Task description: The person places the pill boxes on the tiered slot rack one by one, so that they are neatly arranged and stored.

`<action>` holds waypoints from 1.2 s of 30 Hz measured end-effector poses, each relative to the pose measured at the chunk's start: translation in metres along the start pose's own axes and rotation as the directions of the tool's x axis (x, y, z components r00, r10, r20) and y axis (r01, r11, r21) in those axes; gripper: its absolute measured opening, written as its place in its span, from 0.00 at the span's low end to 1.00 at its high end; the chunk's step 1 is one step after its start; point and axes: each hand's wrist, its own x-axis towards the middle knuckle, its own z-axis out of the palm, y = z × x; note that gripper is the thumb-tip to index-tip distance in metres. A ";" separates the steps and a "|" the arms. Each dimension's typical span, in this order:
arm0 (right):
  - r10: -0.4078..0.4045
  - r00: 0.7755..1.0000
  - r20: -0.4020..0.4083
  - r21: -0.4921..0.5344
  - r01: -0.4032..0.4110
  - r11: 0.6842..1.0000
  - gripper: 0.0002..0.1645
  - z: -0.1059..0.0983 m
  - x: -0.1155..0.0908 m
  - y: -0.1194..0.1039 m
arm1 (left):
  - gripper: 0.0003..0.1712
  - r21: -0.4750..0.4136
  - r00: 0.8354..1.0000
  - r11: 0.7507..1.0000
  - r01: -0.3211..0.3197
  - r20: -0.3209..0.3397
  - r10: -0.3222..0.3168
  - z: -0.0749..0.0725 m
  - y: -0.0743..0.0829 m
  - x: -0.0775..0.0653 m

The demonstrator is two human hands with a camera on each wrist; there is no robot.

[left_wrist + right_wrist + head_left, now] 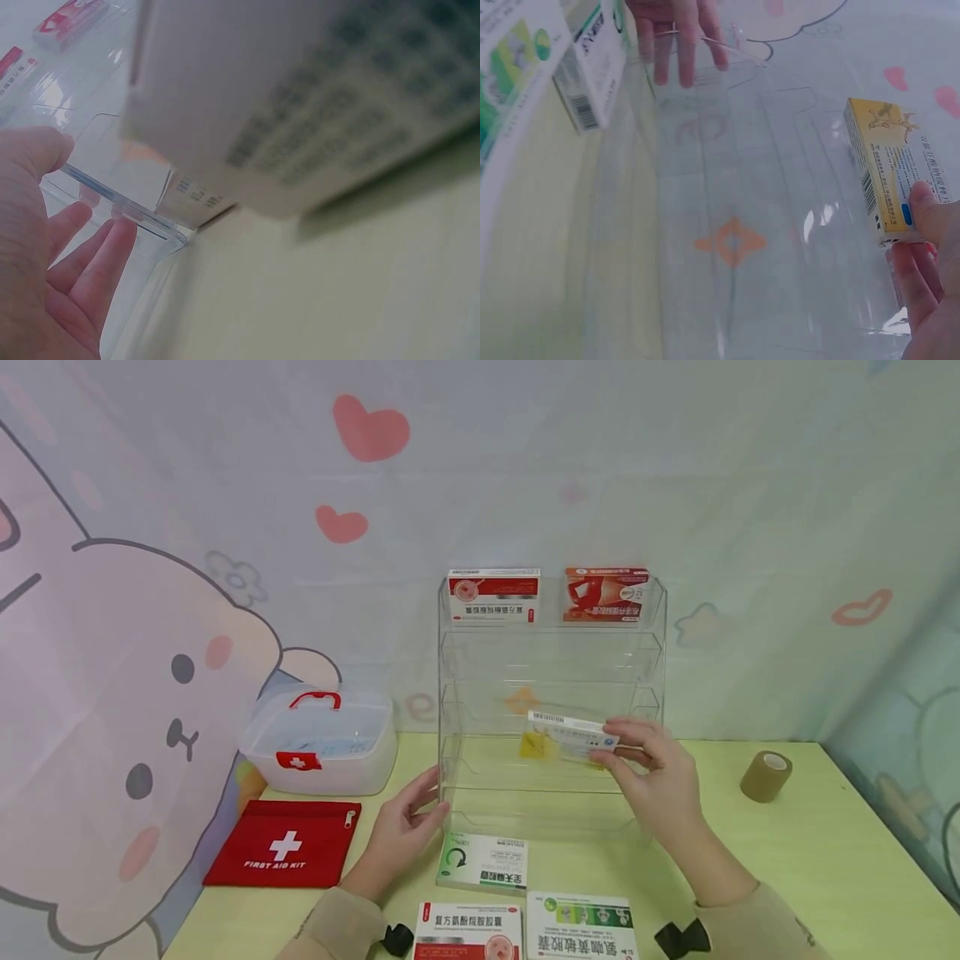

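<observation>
A clear acrylic display rack (551, 806) with several tiers stands upright on the table. My left hand (408, 822) grips its left side panel low down, thumb on one face and fingers on the other, as the left wrist view (67, 247) shows. My right hand (660, 777) pinches a yellow and white medicine box (558, 739) by its right end, thumb against fingers, in front of the middle tiers. In the right wrist view the same medicine box (877, 169) shows its yellow side. A red and white box (495, 597) and an orange-red box (606, 596) stand in the top tier.
Before the rack lie a green and white box (482, 862), a red and white box (468, 931) and another green and white box (581, 927). Left are a clear first aid case (322, 760) and a red pouch (281, 843). A brown tape roll (765, 777) stands right.
</observation>
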 end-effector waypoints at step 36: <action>-0.022 0.999 0.035 -0.195 0.028 0.980 0.21 0.036 0.127 -0.015 | 0.36 -0.023 1.000 1.000 -0.014 -0.013 0.013 0.001 -0.002 0.001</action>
